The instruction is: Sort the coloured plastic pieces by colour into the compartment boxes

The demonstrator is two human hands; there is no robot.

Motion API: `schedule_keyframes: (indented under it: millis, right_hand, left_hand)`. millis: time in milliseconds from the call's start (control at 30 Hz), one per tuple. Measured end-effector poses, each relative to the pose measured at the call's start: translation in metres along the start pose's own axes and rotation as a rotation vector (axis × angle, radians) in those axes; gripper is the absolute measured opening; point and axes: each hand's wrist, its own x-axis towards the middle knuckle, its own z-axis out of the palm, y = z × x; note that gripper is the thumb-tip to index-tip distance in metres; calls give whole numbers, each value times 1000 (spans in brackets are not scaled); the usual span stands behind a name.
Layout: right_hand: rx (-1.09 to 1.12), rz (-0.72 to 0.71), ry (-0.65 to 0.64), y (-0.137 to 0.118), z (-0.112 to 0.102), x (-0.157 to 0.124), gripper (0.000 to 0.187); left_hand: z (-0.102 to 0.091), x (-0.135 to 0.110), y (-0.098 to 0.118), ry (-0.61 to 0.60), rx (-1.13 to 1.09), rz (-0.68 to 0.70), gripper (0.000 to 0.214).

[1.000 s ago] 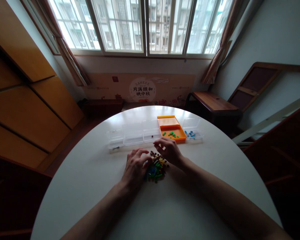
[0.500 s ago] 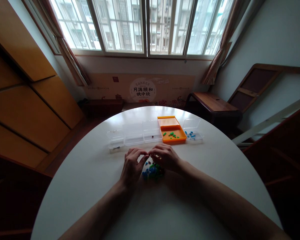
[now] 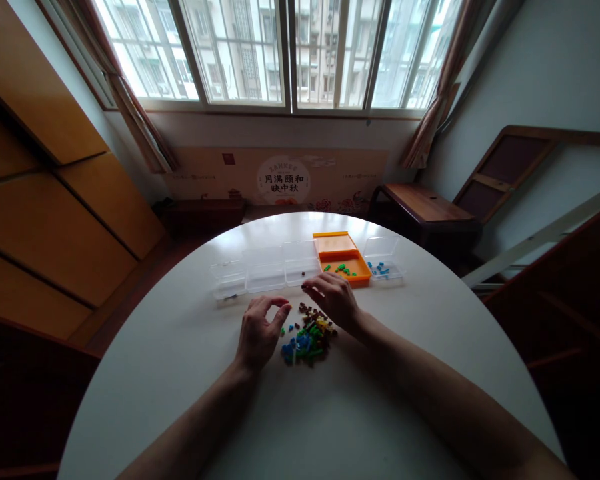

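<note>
A pile of small toy bricks [image 3: 305,343] in blue, green, brown and yellow lies on the white table. At the pile's left side is my left hand [image 3: 263,327], its thumb and forefinger pinched together; whatever may be between the tips is too small to make out. My right hand [image 3: 335,300] reaches beyond the pile, toward the boxes, with a small dark brown brick [image 3: 304,287] at its fingertips. Just past those fingertips, another brown brick [image 3: 303,273] sits in a clear open box [image 3: 293,281].
Right of that box stand an orange open box [image 3: 363,281] with green bricks and a clear box [image 3: 397,275] with blue bricks. More clear boxes [image 3: 265,283] extend to the left, the leftmost holding a small dark piece [image 3: 231,297]. The round table [image 3: 165,353] has a curved edge.
My hands were together over the pile and have parted. The right hand has moved forward to the clear box with a brown brick; the left has shifted slightly left, uncovering the pile.
</note>
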Motion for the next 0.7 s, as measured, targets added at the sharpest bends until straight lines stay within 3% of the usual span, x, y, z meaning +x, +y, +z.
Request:
schedule_keyframes:
  millis: [100,167,367,600,700]
  right_hand:
    - [18,223,135,14,5,8,14]
    - [57,292,157,22,8,12,17]
    - [119,302,170,28,5,8,21]
    - [102,275,133,25,-4,-3,20]
    - [90,267,131,23,-5,-5,19]
  left_hand:
    - [0,1,3,-13,16,0,22]
    - [1,1,4,-20,24,6,20]
    - [3,-1,1,-59,60,26,15]
    - [4,-4,11,-246,218,112,31]
    - [5,-4,12,-287,255,163,27]
